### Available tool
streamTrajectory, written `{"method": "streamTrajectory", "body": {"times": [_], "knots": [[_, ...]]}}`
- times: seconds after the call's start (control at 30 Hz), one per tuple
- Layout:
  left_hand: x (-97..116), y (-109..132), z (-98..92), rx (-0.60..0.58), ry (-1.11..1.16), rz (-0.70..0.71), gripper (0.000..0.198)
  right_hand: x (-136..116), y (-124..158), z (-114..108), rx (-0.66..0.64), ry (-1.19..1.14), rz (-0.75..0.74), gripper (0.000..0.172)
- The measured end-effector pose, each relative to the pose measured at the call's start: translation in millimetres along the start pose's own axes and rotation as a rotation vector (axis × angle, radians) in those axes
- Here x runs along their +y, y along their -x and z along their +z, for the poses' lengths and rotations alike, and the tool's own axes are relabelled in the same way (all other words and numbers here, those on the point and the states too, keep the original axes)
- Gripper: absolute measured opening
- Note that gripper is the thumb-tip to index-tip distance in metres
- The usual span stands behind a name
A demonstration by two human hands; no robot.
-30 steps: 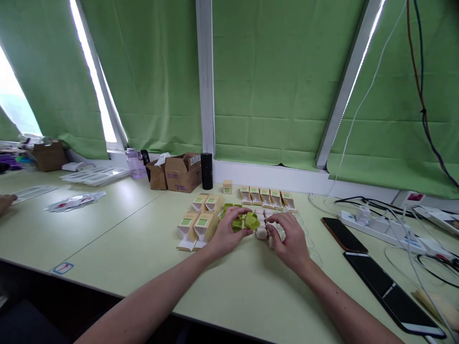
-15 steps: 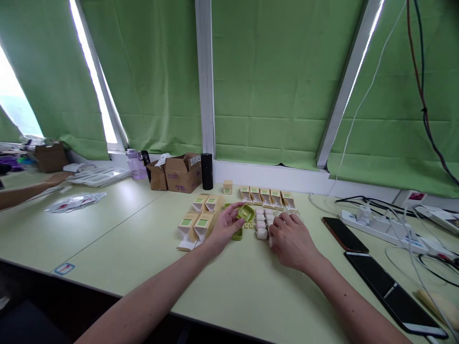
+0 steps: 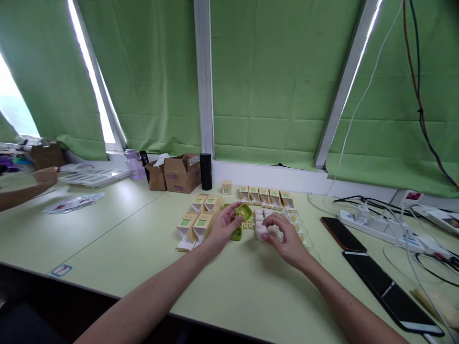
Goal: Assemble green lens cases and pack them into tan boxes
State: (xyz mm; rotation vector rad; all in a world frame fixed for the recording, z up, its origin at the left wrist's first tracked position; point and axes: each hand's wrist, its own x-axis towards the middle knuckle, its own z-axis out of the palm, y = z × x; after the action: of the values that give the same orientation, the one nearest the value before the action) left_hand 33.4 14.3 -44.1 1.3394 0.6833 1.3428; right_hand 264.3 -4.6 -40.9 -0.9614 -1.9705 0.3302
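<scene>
While the left hand (image 3: 223, 227) grips a green case (image 3: 244, 211), the right hand (image 3: 288, 240), just shifted leftward, seemingly pinches a block (image 3: 260, 232), occupying both.

The green dish (image 3: 244, 211) at centre looks like smooth plastic, the small boxes (image 3: 202, 223) left of it like matt card. The blinds (image 3: 267, 86) above look like matt cloth.

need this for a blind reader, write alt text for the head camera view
A person's left hand holds a small green case and their right hand pinches a pinkish-white piece at a pale table. Cream boxes stand left of the hands and in a row behind; phones and a power strip lie at right.
</scene>
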Motion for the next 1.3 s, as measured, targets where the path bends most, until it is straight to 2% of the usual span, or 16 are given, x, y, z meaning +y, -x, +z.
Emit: {"method": "streamTrajectory", "body": {"times": [0.13,0.2,0.4,0.6,0.87,1.1,1.3], "knots": [[-1.7,-1.0,-1.1,0.0,-0.031,0.007,0.071,3.3,3.0,17.9,0.047,-0.602,0.182,0.033],[-2.6,-1.3,-0.9,-0.002,-0.042,-0.002,0.072,4.4,3.8,24.6,0.068,-0.807,0.261,0.038],[-7.3,-1.4,0.9,-0.061,-0.043,-0.038,0.068,4.1,2.0,28.8,0.08,-1.063,0.345,0.041],[-3.8,1.4,3.2,-0.103,-0.103,-0.025,0.063,0.1,3.1,27.0,0.132,-1.124,0.389,0.042],[7.7,4.7,9.4,-0.12,-0.229,0.019,0.058,-1.9,4.3,28.9,0.101,-1.035,0.312,0.038],[8.5,7.0,10.2,-0.101,-0.33,-0.034,0.076,-0.6,2.3,30.5,0.144,-1.037,0.407,0.048],[5.7,5.8,8.5,-0.077,-0.48,0.071,0.07,-1.0,-2.0,32.5,0.198,-1.044,0.483,0.054]]}}
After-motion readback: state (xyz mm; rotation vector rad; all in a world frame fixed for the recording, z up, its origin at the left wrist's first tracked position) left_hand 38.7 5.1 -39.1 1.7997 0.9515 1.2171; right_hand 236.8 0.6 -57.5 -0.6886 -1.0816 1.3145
